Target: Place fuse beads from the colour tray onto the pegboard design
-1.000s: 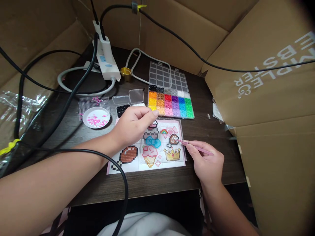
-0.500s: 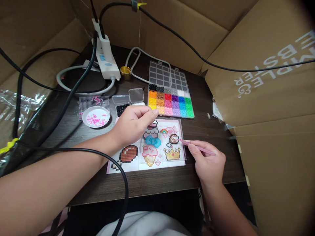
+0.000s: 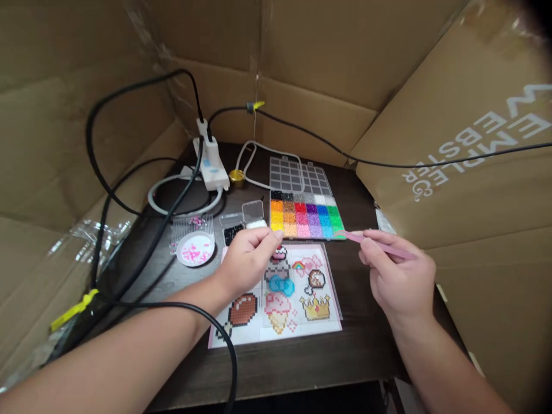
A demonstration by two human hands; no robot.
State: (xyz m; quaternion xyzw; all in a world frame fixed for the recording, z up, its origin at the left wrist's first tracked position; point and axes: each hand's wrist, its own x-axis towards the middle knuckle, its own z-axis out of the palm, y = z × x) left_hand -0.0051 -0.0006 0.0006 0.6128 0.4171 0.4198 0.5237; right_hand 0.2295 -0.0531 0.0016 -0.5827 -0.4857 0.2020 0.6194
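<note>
Right hand (image 3: pixel 399 279) holds pink tweezers (image 3: pixel 375 243) raised over the bead box (image 3: pixel 306 214).

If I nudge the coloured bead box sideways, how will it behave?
The bead box looks like rigid plastic, so it would probably slide in one piece across the table. Its lid lies open and the compartments look full, so a tilt or jolt could well spill beads. Tweezers in the right hand hover by its corner.

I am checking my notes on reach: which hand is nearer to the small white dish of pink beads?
Left. The left hand is over the pattern sheet, just right of the dish. The right hand, holding pink tweezers, is beyond the sheet's right edge.
</note>
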